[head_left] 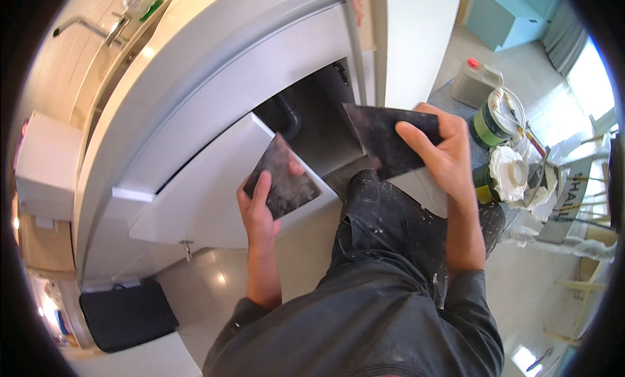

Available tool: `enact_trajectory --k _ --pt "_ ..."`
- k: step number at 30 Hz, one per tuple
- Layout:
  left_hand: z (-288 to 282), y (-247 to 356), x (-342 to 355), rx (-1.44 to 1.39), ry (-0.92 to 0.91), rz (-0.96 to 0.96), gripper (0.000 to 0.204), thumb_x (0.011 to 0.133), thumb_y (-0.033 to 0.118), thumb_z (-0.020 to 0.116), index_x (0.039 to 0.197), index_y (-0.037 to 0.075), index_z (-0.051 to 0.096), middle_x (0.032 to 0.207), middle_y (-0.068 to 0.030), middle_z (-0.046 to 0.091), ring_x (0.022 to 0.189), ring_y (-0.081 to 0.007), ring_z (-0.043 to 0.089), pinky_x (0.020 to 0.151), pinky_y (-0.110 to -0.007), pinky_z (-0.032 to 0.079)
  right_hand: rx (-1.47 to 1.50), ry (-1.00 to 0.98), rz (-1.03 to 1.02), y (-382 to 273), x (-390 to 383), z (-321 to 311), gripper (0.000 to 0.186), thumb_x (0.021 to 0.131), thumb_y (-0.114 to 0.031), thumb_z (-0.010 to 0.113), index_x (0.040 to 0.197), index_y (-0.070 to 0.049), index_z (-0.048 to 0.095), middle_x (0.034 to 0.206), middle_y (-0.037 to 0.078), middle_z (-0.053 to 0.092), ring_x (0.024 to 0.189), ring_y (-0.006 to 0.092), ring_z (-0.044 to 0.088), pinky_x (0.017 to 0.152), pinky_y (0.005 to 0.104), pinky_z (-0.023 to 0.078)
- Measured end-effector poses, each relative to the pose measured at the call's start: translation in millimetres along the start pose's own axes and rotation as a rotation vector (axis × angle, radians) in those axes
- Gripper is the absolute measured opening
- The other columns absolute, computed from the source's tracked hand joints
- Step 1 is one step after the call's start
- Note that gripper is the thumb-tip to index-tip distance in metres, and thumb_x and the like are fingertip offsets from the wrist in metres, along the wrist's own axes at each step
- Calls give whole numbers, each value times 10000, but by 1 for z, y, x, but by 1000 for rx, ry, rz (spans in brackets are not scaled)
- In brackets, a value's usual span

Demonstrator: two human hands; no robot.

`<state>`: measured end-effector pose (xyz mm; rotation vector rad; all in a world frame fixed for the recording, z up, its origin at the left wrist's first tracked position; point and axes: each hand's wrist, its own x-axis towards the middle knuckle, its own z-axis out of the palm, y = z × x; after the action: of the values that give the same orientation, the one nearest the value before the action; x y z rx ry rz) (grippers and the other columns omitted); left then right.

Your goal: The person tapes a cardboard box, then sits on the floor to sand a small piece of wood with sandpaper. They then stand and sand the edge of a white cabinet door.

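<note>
Pinched in my left hand is a dark, dusty piece of sandpaper, its surface smeared with pale powder. The thumb lies across its near edge, and fingertips show at its far side. My right hand grips a second black sheet of sandpaper, thumb on top and fingers around its right edge. The two sheets are apart from each other. Beyond them, a white cabinet door stands open on a dark cabinet inside with a black drain pipe.
On the right stand a canister with a red cap, a green-and-white paint bucket with brushes on it, and a plastic-wrapped container. A sink tap is at the upper left. A black flat case lies at the lower left.
</note>
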<state>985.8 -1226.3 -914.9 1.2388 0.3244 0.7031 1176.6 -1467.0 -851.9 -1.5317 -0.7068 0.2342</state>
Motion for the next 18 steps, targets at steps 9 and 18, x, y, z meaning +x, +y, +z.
enact_trajectory --k 9,18 --pt "40 5 6 74 -60 20 211 982 138 676 1033 -64 705 934 -35 693 845 -93 604 799 -258 483 -253 -167 -97 -40 -11 -6 147 857 -77 742 864 60 690 748 131 667 640 195 620 606 321 468" --pt "43 4 2 117 -54 17 224 984 136 672 1073 -68 700 960 -38 696 868 -98 608 815 -250 483 -383 -158 -264 -16 -6 5 163 836 -99 755 875 49 699 791 190 672 690 380 651 631 381 512"
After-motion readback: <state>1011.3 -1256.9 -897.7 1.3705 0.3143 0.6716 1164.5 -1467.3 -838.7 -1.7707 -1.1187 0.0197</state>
